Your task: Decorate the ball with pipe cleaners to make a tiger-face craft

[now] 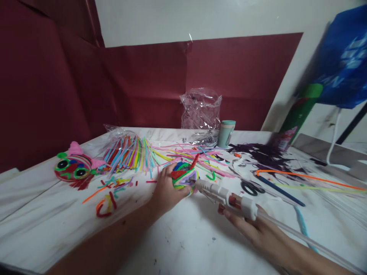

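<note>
My left hand [168, 191] is closed around a round craft piece [183, 175] wrapped in coloured pipe cleaners, with red points sticking out of it. In my right hand [243, 221] is a white hot glue gun [226, 194], a clear glue stick trailing from its back end. Its nozzle meets or nearly meets the right side of the craft piece; I cannot tell if they touch. Cut bits of pipe cleaner [117, 185] lie left of my left hand. Black-handled scissors [252, 188] rest beyond the glue gun.
A finished-looking pipe-cleaner fish [75, 168] lies at the left. Bundled pipe cleaners [129, 152] spread along the back, near a clear plastic bag [200, 110] and a teal-lidded cup [227, 133]. Dark purple strips [263, 156], a dark blue stick [282, 190] and a blue bag [344, 61] are at the right.
</note>
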Tool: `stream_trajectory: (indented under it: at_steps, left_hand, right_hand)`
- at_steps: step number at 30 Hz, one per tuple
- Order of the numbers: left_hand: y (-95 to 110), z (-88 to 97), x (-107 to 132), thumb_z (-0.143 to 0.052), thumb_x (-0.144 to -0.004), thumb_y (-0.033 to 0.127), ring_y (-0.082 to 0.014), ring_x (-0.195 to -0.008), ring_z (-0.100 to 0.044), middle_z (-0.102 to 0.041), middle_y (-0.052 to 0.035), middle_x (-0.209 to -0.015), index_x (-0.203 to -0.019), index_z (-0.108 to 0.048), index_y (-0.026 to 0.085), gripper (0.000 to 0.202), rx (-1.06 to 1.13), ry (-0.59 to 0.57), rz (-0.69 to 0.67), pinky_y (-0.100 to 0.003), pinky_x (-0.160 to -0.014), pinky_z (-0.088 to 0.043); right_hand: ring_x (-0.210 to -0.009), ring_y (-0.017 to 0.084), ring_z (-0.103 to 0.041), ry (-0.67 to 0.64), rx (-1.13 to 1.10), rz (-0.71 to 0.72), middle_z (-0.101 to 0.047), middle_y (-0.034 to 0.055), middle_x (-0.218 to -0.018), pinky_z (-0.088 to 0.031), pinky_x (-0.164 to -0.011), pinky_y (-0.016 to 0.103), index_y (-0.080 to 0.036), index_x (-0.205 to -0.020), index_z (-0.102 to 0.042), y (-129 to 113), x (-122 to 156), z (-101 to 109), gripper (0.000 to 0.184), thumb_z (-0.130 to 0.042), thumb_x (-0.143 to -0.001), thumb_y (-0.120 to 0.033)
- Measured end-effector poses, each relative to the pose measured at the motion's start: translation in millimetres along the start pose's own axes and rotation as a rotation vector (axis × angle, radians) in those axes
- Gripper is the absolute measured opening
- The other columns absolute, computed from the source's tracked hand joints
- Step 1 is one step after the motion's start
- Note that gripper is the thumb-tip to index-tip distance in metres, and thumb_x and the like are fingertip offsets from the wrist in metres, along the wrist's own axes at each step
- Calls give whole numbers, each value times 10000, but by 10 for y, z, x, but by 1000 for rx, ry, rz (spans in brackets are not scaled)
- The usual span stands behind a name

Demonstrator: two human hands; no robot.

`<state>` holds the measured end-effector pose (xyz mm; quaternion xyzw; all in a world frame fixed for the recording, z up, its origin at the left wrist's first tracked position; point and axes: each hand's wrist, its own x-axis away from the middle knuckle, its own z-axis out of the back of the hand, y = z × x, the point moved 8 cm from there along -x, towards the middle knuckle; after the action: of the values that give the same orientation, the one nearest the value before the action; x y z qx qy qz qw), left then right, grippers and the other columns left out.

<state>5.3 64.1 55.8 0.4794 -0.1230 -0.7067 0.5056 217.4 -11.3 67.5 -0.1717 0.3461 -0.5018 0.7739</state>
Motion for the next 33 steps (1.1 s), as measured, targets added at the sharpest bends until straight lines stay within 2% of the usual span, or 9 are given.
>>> stream_trajectory:
  at_steps: [4, 9, 12, 22, 27, 33]
  left_hand:
    - [26, -1, 5, -752, -572, 285, -319, -1231, -474, -527, -137, -1269, -1275, -445, 194, 773, -7, 3, -14, -488, -1056, -384]
    - [56, 3, 7, -753, -573, 293, -319, -1222, -481, -533, -139, -1256, -1270, -446, 195, 768, -25, 2, -33, -486, -1049, -395]
    - [64, 4, 8, -754, -577, 294, -316, -1213, -487, -537, -133, -1253, -1272, -442, 210, 766, -31, 11, -53, -488, -1046, -397]
    - [70, 10, -1, -754, -582, 282, -314, -1193, -503, -561, -122, -1231, -1268, -456, 216, 751, -53, 23, -61, -490, -1036, -403]
    - [88, 11, 0, -759, -572, 283, -315, -1209, -491, -552, -119, -1246, -1283, -449, 217, 778, -52, 8, -72, -484, -1050, -392]
    - [65, 3, -1, -758, -575, 293, -315, -1208, -492, -553, -120, -1246, -1274, -455, 213, 766, -46, 13, -65, -481, -1046, -396]
  right_hand:
    - [-835, 253, -692, -24, 17, 14, -739, 52, -879, -589, -712, 348, -227, -880, -684, -19, 1, 3, 252, -498, -857, -395]
    - [-698, 236, -680, -9, -5, 46, -724, 46, -760, -568, -574, 317, -224, -803, -667, -159, -49, 13, 251, -475, -848, -378]
    - [-653, 220, -664, -13, -15, 67, -707, 32, -715, -552, -548, 301, -233, -792, -660, -199, -58, 7, 224, -475, -840, -350]
    - [-586, 193, -609, -57, -51, 42, -649, 20, -654, -531, -548, 296, -232, -729, -591, -99, -16, -57, 238, -449, -864, -367]
    - [-657, 210, -636, -60, -6, 52, -650, 28, -681, -537, -569, 296, -225, -753, -588, -113, -39, -56, 217, -456, -864, -356]
    - [-636, 200, -644, 3, 2, 85, -678, 21, -701, -536, -546, 273, -234, -744, -604, -33, -8, -64, 196, -468, -848, -330]
